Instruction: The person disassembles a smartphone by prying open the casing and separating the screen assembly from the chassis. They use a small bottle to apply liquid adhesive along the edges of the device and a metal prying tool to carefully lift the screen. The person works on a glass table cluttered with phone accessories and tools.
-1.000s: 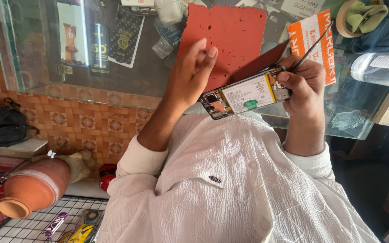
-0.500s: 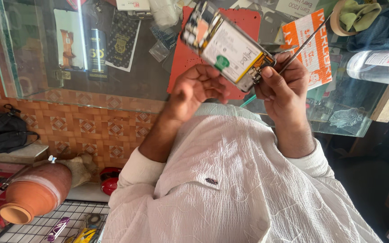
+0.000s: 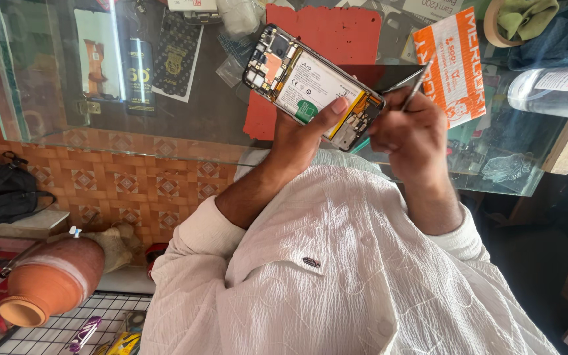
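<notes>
Opened phone (image 3: 310,85), back cover off, battery and circuit boards exposed: held above the glass counter (image 3: 165,125), in front of a red mat (image 3: 336,33). Left hand (image 3: 304,135) closed around it, thumb on the battery. Right hand (image 3: 409,135) pinches metal tweezers (image 3: 415,82) at the phone's right end.

The red mat (image 3: 336,33) at twelve o'clock lies bare. An orange packet (image 3: 455,66) and a clear bottle (image 3: 550,92) crowd two o'clock.

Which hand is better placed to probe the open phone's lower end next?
Right, probably. The right hand pinches the thin tool, its tip at the phone's lower end. The left hand is wrapped around the phone, thumb on the battery, steadying it.
</notes>
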